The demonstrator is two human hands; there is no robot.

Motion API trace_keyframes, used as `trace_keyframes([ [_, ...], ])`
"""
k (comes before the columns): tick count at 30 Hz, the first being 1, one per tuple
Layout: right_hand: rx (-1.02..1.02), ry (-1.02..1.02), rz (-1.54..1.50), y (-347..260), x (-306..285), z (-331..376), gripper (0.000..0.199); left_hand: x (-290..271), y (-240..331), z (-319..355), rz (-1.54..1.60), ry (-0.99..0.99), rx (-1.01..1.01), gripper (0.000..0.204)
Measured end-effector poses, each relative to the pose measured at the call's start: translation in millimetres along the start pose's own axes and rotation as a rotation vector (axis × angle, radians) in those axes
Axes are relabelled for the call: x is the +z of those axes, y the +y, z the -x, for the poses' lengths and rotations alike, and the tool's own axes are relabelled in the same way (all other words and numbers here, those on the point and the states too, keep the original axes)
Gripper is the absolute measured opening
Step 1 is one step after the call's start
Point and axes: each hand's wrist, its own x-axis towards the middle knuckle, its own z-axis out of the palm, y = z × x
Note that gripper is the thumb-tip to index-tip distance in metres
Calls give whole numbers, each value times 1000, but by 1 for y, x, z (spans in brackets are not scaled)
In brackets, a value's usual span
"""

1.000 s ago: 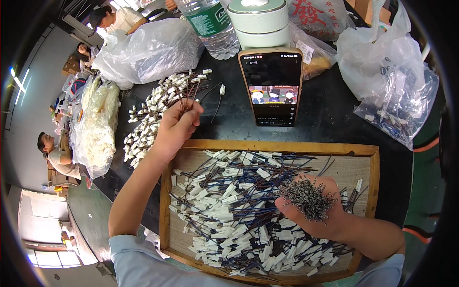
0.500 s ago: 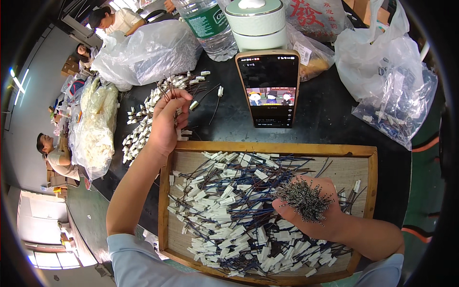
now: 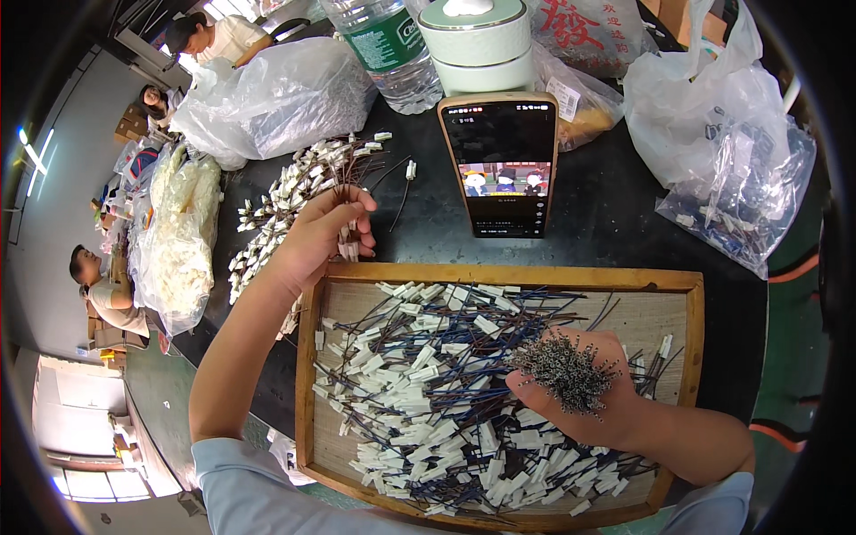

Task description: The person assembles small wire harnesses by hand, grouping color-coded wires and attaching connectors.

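My right hand is closed around a thick bundle of thin wires, their bare ends pointing up at me. It is held over the right side of a wood-framed tray. Many white plastic connectors with blue and brown wire leads lie heaped in that tray. Past its far left corner, my left hand has its fingers curled round a few brown wires with white connectors hanging below the fingers. Beside it on the black table spreads a pile of similar connectors with brown leads.
A phone stands upright behind the tray, leaning by a pale green-lidded container. Nearby are a large water bottle and plastic bags. A single wired connector lies left of the phone. Other people sit at the far left.
My left hand has drawn back slightly toward me, and white connectors now show below its fingers. My right hand and its wire bundle have stayed nearly still.
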Motion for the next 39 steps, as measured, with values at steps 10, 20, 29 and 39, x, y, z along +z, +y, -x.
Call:
trace_keyframes([
  [10, 14, 51, -60, 0, 3, 0, 10, 0, -7, 6, -203, -115, 154, 13],
  [20, 7, 23, -57, 1, 1, 1, 14, 11, -24, 14, -289, 109, 309, 19],
  [29, 50, 2, -50, 1, 1, 2, 15, 18, -3, -9, -144, 248, 298, 25],
  [39, 15, 7, -59, 3, 1, 2, 13, -4, 36, -65, -1301, -24, 1066, 13],
])
